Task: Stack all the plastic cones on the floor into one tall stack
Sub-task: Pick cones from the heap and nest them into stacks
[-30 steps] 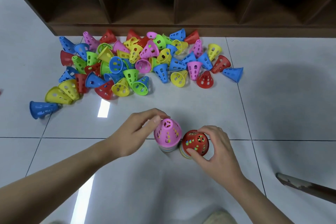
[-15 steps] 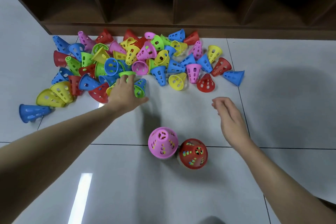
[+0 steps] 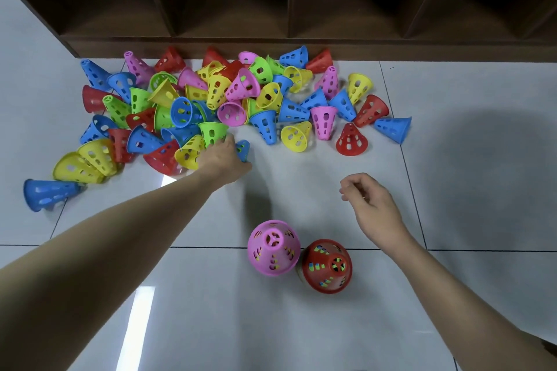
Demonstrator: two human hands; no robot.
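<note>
Many loose plastic cones [image 3: 265,99] in blue, red, yellow, green and pink lie in a heap on the white tiled floor. Nearer to me stand two short stacks side by side, one topped by a pink cone [image 3: 272,247], the other by a red cone [image 3: 327,265]. My left hand [image 3: 223,156] reaches into the heap's near edge. Its fingers curl over a blue cone [image 3: 243,149], mostly hidden beneath it, and touch an upside-down green cone [image 3: 212,133]. My right hand [image 3: 367,199] hovers above bare floor beyond the red-topped stack, fingers loosely curled, holding nothing.
A dark wooden shelf unit [image 3: 301,42] with open compartments runs along the back, right behind the heap. A lone blue cone [image 3: 48,194] lies at the far left. Bare tiles stretch to the right of the heap and around the two stacks.
Both hands left the two stacks. My left hand reached forward into the heap and closed over a cone; my right hand moved forward off the red-topped stack and curled its fingers.
</note>
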